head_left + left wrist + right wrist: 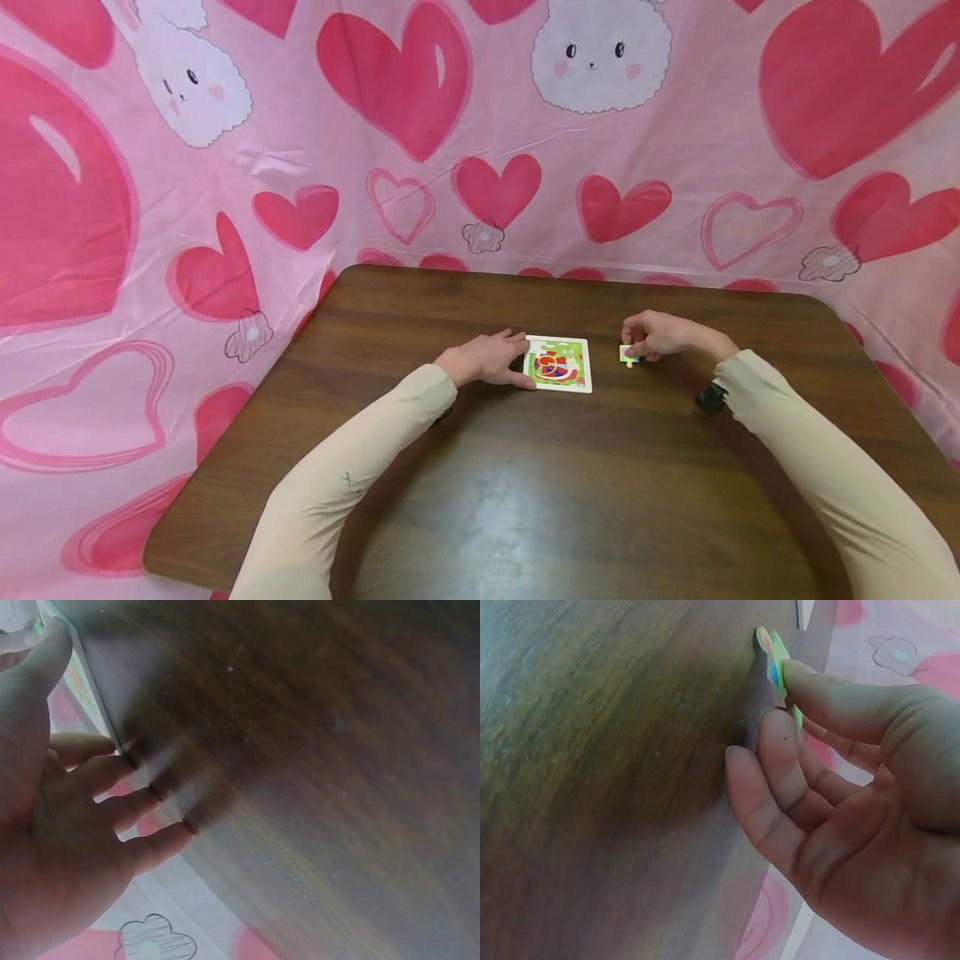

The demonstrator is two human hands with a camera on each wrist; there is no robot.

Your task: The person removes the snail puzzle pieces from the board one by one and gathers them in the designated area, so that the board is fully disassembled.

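Observation:
A small square puzzle board (589, 368) with a white border lies flat on the table, its picture a red and blue snail on green. My left hand (486, 358) rests at its left side, thumb by the lower corner and fingertips by the upper one. In the left wrist view the fingers (112, 776) are spread, several tips down on the wood. To the right of the board, my right hand (662, 333) pinches a green puzzle piece (627, 355). The right wrist view shows that piece (778, 666) held on edge by the thumb, partly hidden by fingers.
Both hands work on a brown wooden table (480, 492) with rounded corners. A pink cloth (517, 108) printed with hearts and rabbits hangs behind it and along its left side. A dark band (711, 398) sits at the right wrist.

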